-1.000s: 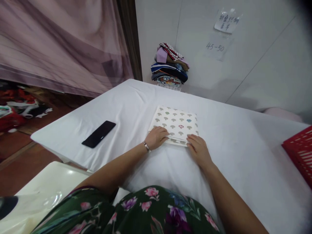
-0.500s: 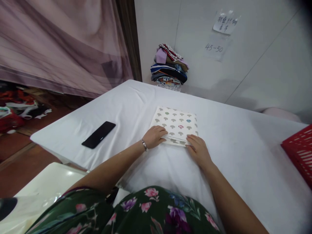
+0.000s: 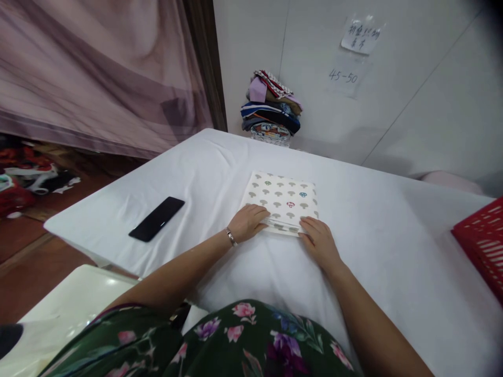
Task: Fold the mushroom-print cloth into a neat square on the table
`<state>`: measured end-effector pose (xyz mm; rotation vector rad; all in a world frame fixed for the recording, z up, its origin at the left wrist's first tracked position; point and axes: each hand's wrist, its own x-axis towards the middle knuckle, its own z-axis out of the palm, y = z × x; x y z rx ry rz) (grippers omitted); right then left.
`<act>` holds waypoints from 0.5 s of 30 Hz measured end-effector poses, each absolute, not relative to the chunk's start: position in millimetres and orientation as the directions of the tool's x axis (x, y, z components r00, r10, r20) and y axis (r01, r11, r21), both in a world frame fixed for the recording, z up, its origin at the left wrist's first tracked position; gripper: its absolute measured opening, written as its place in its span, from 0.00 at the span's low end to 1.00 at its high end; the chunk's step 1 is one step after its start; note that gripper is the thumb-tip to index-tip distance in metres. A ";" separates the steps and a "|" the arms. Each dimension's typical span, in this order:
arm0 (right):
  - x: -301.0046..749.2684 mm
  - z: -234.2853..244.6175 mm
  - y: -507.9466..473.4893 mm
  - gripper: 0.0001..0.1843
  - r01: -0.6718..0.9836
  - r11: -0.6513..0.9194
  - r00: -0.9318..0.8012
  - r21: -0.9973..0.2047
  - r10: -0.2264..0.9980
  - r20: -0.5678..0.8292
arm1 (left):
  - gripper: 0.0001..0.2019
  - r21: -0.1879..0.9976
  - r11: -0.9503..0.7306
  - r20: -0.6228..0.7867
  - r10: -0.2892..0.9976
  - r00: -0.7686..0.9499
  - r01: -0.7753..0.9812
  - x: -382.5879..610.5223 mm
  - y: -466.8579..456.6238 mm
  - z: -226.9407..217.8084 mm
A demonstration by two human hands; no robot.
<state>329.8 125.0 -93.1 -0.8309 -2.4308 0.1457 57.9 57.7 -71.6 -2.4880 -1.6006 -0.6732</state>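
Observation:
A folded white cloth (image 3: 283,196) printed with grey mushrooms, and a few in green, red and blue, lies flat on the white-covered table (image 3: 377,235). Its layered near edge faces me. My left hand (image 3: 248,222), a metal bracelet at its wrist, grips the near left corner, thumb below and fingers on top. At the near right corner my right hand (image 3: 320,241) pinches the layers between thumb and fingers. The cloth's underside is hidden.
A black phone (image 3: 157,219) lies on the table to the left. Folded clothes (image 3: 271,110) are stacked beyond the far edge, by the wall. A red plastic basket (image 3: 481,241) stands at the right. A pale chair (image 3: 78,290) is at the lower left.
The camera view has shifted very slightly. Both hands keep their places on the near corners of the folded cloth, which has not visibly moved.

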 end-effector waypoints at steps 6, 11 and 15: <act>327.4 -92.3 125.9 0.14 0.542 0.786 -0.604 -0.298 0.610 0.512 | 0.16 0.161 -0.426 0.368 0.863 0.346 0.890 58.4 59.0 -73.4; 327.0 -91.1 126.0 0.13 0.541 0.779 -0.578 -0.318 0.619 0.532 | 0.15 0.139 -0.413 0.330 0.876 0.351 0.900 61.0 62.0 -69.2; 327.2 -92.2 126.3 0.13 0.530 0.784 -0.573 -0.325 0.613 0.545 | 0.09 0.114 -0.397 0.353 0.873 0.336 0.911 63.1 62.7 -67.0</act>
